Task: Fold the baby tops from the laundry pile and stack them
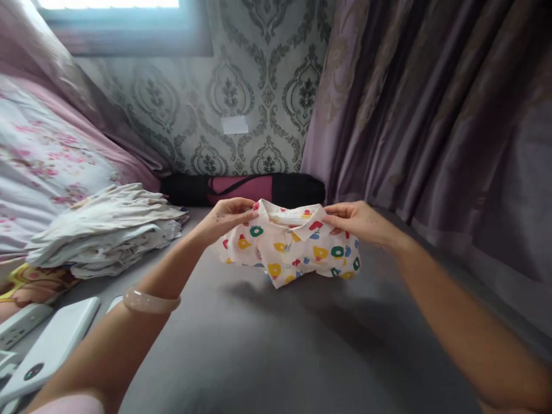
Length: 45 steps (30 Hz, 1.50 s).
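With left hand [226,218] and right hand [360,221], we pinch the printed cloth shirt [297,250] at its pointed collar [308,224]; limp garments [118,230] lie stacked near the grey surface's [276,356] far-left corner.

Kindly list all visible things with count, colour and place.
Shirt: 1, whitish with multicoloured print, centre
Folded clothes: one stack (pieces uncountable), mostly whitish, left
Long bundle: 1, black and pink, back
Flat device: 1, white, lower left
Socket strip: 1, white, left edge
Smaller items: count unclear, white, lower left
Printed fabric: 1, yellow, left
Floral fabric: 1, white and pink, left
Drape: 1, pinkish, upper left
Curtains: count unclear, purple, right
Wallpaper: 1, grey, back
Wall plate: 1, white, back
Window: 1, bright, upper left
Flat surface: 1, grey, below
Bangle: 1, whitish, left
Sleeve: 1, pink, lower left
Left hand: 1, holding shirt
Right hand: 1, holding shirt
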{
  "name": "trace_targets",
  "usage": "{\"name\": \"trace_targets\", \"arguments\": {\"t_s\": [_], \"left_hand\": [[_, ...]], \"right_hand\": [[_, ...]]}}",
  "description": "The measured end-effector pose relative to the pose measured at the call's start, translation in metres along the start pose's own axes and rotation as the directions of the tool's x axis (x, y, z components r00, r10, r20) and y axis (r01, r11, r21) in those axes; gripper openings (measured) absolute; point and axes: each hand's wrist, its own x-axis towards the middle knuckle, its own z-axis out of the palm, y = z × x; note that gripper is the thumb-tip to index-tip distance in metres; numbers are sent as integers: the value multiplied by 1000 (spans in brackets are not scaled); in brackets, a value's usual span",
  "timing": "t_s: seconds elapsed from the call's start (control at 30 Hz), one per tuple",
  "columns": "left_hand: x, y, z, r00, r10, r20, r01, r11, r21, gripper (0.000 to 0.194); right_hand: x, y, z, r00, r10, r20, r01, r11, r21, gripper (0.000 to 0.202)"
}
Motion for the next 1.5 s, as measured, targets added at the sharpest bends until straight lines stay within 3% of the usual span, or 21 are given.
{"name": "trace_targets", "arguments": {"t_s": [0.1, 0.23, 0.37, 0.43, 0.5, 0.57, 0.67, 0.73, 0.77, 0.9, 0.97, 1.0, 1.1, 1.13, 1.17, 1.23, 1.27, 1.3, 1.37, 1.47, 1.5], "left_hand": [[10, 12, -5, 998, -1, -60, 4, 999, 40, 39], [30, 27, -12, 987, 36, -157, -8, 985, 171, 38], [51, 48, -28, 991, -22, -131, 67, 933, 353, 29], [61, 60, -35, 992, -49, -114, 88, 925, 371, 25], [68, 69, -37, 986, -8, -169, 69, 930, 360, 23], [74, 74, -32, 947, 123, -298, 2, 922, 386, 21], [74, 76, -18, 797, 387, -464, -86, 833, 547, 21], [69, 78, -12, 707, 523, -476, -83, 730, 679, 22], [66, 81, -11, 687, 568, -453, -73, 674, 735, 22], [54, 105, -24, 687, 678, -262, -157, 491, 857, 23], [54, 118, -35, 666, 717, -206, -243, 470, 848, 26], [57, 122, -39, 674, 714, -188, -276, 480, 833, 28], [67, 121, -43, 811, 582, -62, -299, 504, 810, 30], [70, 116, -42, 845, 535, -26, -285, 490, 824, 30], [73, 111, -40, 853, 521, -30, -254, 466, 848, 30], [77, 99, -34, 812, 572, -118, -172, 427, 888, 29], [79, 94, -32, 793, 592, -142, -155, 421, 894, 29], [81, 90, -30, 795, 591, -133, -167, 425, 890, 29], [88, 83, -28, 827, 558, -65, -247, 466, 850, 28], [100, 77, -25, 816, 575, -55, -336, 550, 764, 26], [104, 76, -23, 820, 571, -34, -359, 560, 747, 25]], "right_hand": [[11, -8, -7, 999, -20, -43, 17, 998, -62, 35], [28, -25, -15, 974, -161, -161, 117, 960, -253, 32], [45, -49, -25, 882, -371, -291, 163, 819, -550, 28], [51, -61, -29, 835, -447, -322, 173, 767, -618, 29], [57, -72, -31, 803, -502, -322, 208, 741, -638, 33], [62, -80, -31, 763, -554, -333, 235, 718, -656, 36], [66, -88, -30, 669, -646, -367, 236, 653, -719, 39], [66, -91, -34, 619, -699, -359, 216, 591, -777, 37], [64, -93, -38, 606, -720, -338, 204, 552, -809, 37], [55, -101, -60, 588, -781, -211, 189, 386, -903, 41], [51, -102, -69, 559, -799, -222, 192, 385, -903, 42], [51, -101, -71, 570, -787, -234, 197, 408, -892, 41], [53, -94, -68, 759, -642, -110, 257, 450, -855, 34], [55, -92, -65, 792, -606, -77, 263, 452, -852, 33], [56, -89, -63, 787, -608, -101, 242, 455, -857, 33], [60, -86, -58, 721, -657, -220, 146, 455, -878, 35], [61, -85, -56, 724, -651, -228, 116, 441, -890, 35], [63, -84, -54, 765, -615, -192, 110, 419, -902, 34], [67, -82, -53, 824, -551, -131, 125, 403, -907, 34], [73, -77, -52, 761, -598, -253, 87, 481, -872, 39], [74, -76, -51, 770, -586, -251, 92, 492, -865, 39]]}}
